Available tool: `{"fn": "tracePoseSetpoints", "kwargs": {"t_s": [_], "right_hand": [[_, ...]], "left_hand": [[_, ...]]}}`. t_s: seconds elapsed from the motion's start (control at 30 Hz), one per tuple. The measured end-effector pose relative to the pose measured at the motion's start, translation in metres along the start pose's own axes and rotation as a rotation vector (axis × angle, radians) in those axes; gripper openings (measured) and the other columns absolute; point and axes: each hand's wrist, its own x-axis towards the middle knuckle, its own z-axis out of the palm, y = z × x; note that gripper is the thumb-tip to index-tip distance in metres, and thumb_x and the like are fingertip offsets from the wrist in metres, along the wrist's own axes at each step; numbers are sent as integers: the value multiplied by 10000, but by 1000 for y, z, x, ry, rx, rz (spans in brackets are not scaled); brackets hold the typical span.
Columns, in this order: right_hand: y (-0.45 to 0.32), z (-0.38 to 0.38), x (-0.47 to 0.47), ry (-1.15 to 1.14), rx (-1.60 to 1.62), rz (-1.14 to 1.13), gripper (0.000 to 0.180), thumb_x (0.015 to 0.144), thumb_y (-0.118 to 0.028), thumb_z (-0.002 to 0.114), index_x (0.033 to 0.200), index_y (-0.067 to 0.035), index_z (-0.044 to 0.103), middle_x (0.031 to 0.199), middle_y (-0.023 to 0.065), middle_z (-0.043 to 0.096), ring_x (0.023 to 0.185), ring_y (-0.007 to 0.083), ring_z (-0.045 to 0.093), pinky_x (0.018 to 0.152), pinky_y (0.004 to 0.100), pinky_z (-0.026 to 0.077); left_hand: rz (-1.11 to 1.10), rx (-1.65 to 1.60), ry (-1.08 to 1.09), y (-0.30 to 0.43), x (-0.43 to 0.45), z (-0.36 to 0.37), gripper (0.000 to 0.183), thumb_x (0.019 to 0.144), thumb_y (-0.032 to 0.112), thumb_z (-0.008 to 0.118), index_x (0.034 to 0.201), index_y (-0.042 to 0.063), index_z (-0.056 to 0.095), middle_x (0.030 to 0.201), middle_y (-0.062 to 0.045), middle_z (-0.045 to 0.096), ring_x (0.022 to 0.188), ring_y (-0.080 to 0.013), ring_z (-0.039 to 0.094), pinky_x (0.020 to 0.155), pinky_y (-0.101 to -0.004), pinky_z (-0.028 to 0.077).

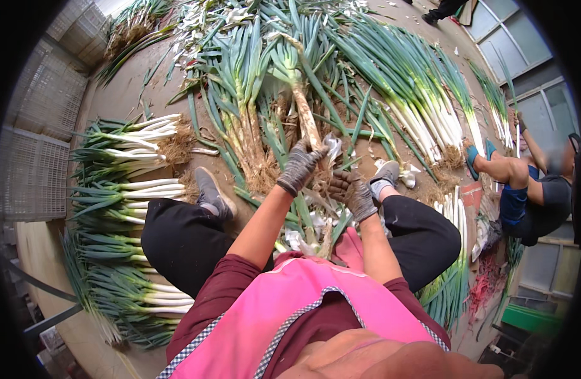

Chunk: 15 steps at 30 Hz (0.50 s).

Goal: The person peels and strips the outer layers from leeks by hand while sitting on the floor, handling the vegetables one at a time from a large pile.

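My left hand [300,166], in a grey knit glove, is closed around the lower shaft of a long green onion [303,106]. Brown, dirty outer skin covers that stalk, and its green top points away from me. Close beside its root end is my right hand [351,192], gloved and stained brown, with the fingers curled; whether they touch the roots I cannot tell. Soil-brown unpeeled green onions [247,132] lie just ahead, roots towards me. Between my legs are peeled-off leaves and pale skins [309,225].
White-shafted green onions lie in stacked bunches [148,189] on my left. A large row of cleaned ones [413,94] fans out ahead right, and more [454,227] lie by my right knee. Plastic crates [32,170] line the left side. Another person [532,184] sits at the right.
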Motion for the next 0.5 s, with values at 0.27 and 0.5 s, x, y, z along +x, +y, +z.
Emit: {"fn": "tracePoseSetpoints", "kwargs": {"t_s": [0.27, 0.5], "right_hand": [[47, 26, -2, -45, -491, -73, 262, 852, -257, 515, 979, -35, 574, 724, 27, 593, 614, 104, 544, 536, 232, 423], [16, 122, -105, -1, -1937, -179, 435, 748, -407, 547, 947, -20, 569, 736, 214, 597, 663, 336, 591, 641, 409, 459]], "left_hand": [[-373, 129, -72, -78, -26, -50, 399, 852, 441, 484, 752, 63, 558, 575, -15, 528, 455, -111, 475, 395, -258, 373], [-375, -329, 190, -38, 1, -58, 415, 758, 272, 665, 1043, 49, 463, 800, -63, 533, 524, -149, 495, 433, -295, 439]]}}
